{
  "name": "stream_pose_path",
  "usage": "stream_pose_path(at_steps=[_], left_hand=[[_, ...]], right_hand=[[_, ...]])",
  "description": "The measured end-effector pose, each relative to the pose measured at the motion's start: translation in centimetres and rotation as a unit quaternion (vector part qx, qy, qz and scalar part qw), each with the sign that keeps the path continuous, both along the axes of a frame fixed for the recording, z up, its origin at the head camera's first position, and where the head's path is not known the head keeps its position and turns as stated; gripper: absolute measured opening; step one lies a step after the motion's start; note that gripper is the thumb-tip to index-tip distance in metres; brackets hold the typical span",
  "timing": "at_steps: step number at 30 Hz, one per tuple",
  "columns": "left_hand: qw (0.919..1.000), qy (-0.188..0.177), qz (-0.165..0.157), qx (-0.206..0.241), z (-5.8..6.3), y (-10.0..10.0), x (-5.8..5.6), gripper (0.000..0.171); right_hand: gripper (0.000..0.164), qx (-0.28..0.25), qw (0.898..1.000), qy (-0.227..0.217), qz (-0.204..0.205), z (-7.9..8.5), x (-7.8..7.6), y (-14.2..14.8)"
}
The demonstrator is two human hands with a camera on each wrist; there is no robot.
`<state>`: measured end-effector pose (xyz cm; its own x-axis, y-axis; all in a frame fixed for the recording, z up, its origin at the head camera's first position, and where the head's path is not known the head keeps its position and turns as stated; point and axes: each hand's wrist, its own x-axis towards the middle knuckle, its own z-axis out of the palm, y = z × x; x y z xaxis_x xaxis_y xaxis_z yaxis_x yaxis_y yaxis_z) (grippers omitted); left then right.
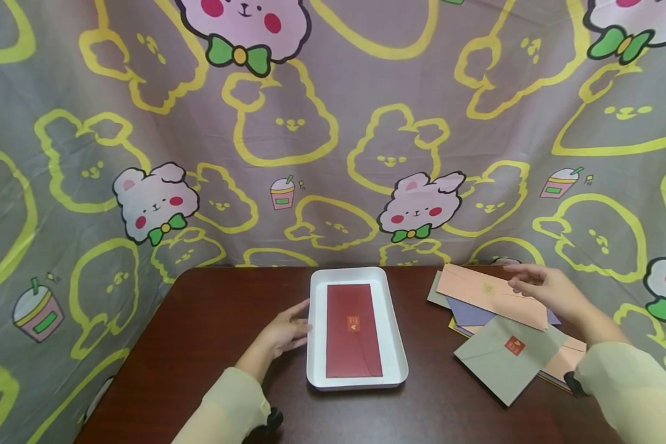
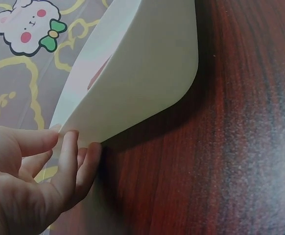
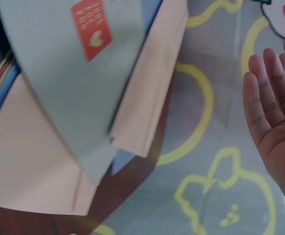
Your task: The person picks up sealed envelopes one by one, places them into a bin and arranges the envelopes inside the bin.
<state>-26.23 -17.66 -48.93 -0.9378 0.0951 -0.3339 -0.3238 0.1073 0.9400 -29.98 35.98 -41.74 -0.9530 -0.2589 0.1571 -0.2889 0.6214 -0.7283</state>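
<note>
I count two hands, one white rectangular tray (image 1: 393,346) with rounded corners, and one long dark-red paper envelope (image 1: 351,351) inside it. In the overlapping pile I make out two peach envelopes, two grey-green ones, one blue-violet envelope (image 1: 468,313) and a yellow edge (image 1: 456,328); hidden layers I can't count.

The red envelope's long axis runs away from the person, its far end leaning slightly left, as does the tray's. The uppermost long peach envelope (image 1: 466,287) slants from far left to near right.

The left hand (image 1: 283,332) has its fingers parted and lightly bent, tips touching the tray's outer wall; the red envelope lies just right of those fingertips. The right hand (image 1: 544,290) holds nothing, thumb and forefinger apart, above the pile. The uppermost peach envelope lies below those fingers, with the square grey-green envelope (image 1: 491,357) nearer the person.
</note>
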Motion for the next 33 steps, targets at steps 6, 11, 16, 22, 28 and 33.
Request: stream_pose_path(at_steps=[6, 11, 16, 22, 28, 33], left_hand=[[1.0, -0.002, -0.002, -0.003, 0.0, 0.0, -0.2, 0.065], [1.0, -0.001, -0.002, -0.004, -0.1, 0.0, -0.2, 0.065], [1.0, -0.002, 0.0, -0.001, -0.3, -0.1, -0.2, 0.064], [1.0, -0.005, -0.001, -0.003, -0.4, -0.1, -0.3, 0.064], [1.0, -0.006, -0.002, 0.001, -0.3, -0.1, -0.2, 0.064], [1.0, -0.002, -0.004, 0.005, -0.2, -0.2, -0.1, 0.064]], right_hand=[[0.047, 0.043, 0.999, -0.019, -0.028, -1.5, 0.0, 1.0], [0.048, 0.087, 0.995, -0.029, -0.043, -2.5, 0.0, 1.1], [0.047, 0.138, 0.99, -0.017, -0.038, -3.7, -0.1, 1.4], [0.054, 0.174, 0.983, -0.056, -0.014, -4.7, 0.0, 1.5], [0.057, 0.197, 0.976, -0.085, 0.02, -5.4, 0.2, 1.2], [0.057, 0.196, 0.976, -0.092, 0.033, -5.7, 0.2, 0.8]])
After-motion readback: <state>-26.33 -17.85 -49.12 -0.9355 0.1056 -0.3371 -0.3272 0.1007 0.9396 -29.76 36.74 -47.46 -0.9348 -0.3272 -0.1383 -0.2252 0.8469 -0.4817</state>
